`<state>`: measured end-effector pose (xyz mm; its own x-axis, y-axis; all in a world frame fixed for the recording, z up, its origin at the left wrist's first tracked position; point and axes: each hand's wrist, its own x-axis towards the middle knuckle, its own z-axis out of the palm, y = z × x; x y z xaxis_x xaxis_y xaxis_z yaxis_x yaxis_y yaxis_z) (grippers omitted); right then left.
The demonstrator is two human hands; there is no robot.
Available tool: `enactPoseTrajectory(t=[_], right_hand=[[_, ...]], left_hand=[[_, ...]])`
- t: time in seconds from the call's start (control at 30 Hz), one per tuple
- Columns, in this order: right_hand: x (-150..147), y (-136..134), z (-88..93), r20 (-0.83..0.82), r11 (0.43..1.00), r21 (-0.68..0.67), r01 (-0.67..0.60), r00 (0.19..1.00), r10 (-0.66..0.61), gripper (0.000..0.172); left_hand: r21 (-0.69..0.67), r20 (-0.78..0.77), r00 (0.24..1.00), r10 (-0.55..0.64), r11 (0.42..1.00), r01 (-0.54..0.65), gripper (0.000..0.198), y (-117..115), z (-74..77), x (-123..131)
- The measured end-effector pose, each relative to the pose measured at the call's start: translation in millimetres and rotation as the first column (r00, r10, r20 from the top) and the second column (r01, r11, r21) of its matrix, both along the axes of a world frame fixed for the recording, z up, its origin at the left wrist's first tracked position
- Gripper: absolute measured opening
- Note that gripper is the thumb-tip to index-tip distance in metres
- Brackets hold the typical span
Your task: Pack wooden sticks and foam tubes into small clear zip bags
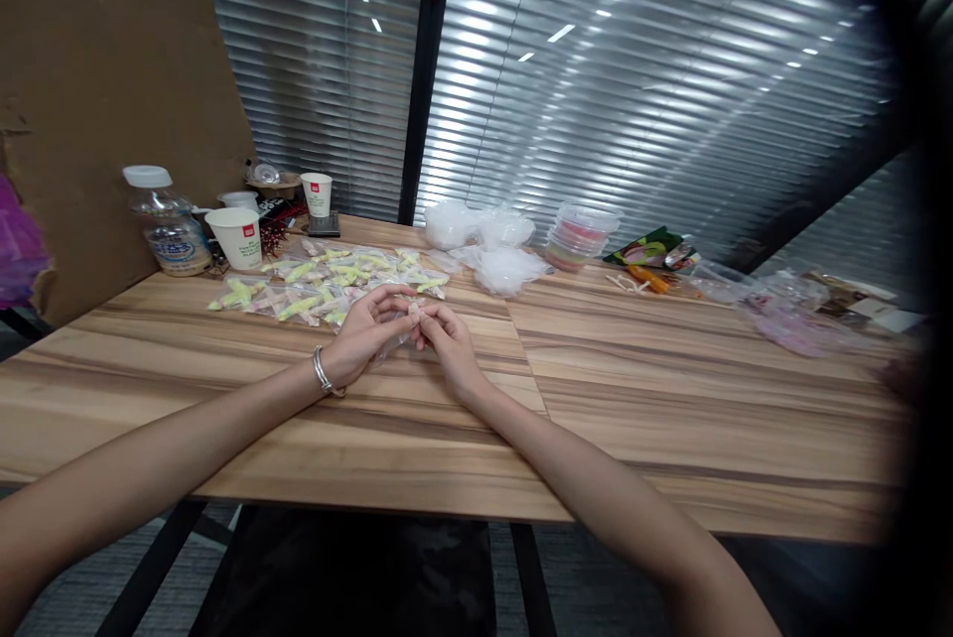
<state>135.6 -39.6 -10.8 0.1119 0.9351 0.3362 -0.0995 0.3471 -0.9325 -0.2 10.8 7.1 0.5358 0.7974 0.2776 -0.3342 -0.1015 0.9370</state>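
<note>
My left hand (pixel 370 327), with a silver bangle at the wrist, and my right hand (pixel 447 337) meet above the wooden table. Between them they pinch a small clear plastic bag (pixel 390 347), whose loose part hangs below the left fingers. The fingertips cover its upper edge, and whatever it contains is hard to make out. Right behind the hands spreads a pile of small clear packets (pixel 320 285) with yellow-green and pinkish pieces inside.
Left of the pile stand a paper cup (pixel 236 238) and a plastic bottle (pixel 170 230). Another cup (pixel 318 195) is farther back. Bundled clear bags (pixel 502 255) and stacked plastic tubs (pixel 577 238) sit near the blinds. Crumpled plastic wrapping (pixel 800 315) lies at the right.
</note>
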Motion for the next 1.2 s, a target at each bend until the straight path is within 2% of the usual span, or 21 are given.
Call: enactPoseTrajectory(t=[0.13,0.3,0.47,0.67,0.8,0.9,0.97,1.1,1.2], right_hand=[[0.0,0.6,-0.3,-0.04,1.0,-0.014,-0.015,0.999,0.015,0.022],[0.8,0.2,0.4,-0.151,0.995,-0.022,-0.1,0.984,0.096,0.02],[0.8,-0.3,0.6,-0.255,0.984,-0.056,-0.17,0.955,0.151,0.02],[-0.8,0.9,-0.9,-0.32,0.979,-0.076,-0.19,0.934,0.157,0.023],[-1.0,3.6,-3.5,-0.285,0.982,-0.078,-0.173,0.947,0.145,0.028],[-0.3,5.3,-5.6,-0.231,0.986,-0.063,-0.152,0.964,0.134,0.03],[-0.1,5.6,-6.4,-0.196,0.99,-0.04,-0.139,0.972,0.128,0.031],[-1.6,3.7,-5.3,-0.099,0.994,0.02,-0.103,0.99,0.104,0.028],[-3.7,1.0,-2.7,-0.04,0.997,0.036,-0.064,0.997,0.066,0.029]], left_hand=[[0.074,-0.029,0.998,0.055,0.996,-0.053,0.039,-0.9,0.5,0.6],[0.176,-0.058,0.991,0.122,0.978,-0.11,0.031,-1.7,-0.5,2.0],[0.189,-0.06,0.988,0.142,0.974,-0.128,0.032,-0.3,-2.7,3.6],[0.219,-0.037,0.989,0.146,0.966,-0.135,0.031,-0.2,-3.3,4.5],[0.243,-0.063,0.988,0.141,0.962,-0.122,0.028,-1.0,-5.0,4.6],[0.26,-0.047,0.975,0.219,0.945,-0.2,0.028,0.2,-5.8,4.7],[0.314,-0.044,0.96,0.276,0.916,-0.249,0.026,1.2,-4.9,4.2],[0.502,-0.038,0.933,0.359,0.814,-0.293,0.018,1.0,-0.8,2.1],[0.535,-0.034,0.929,0.37,0.792,-0.296,0.016,-0.5,1.7,0.9]])
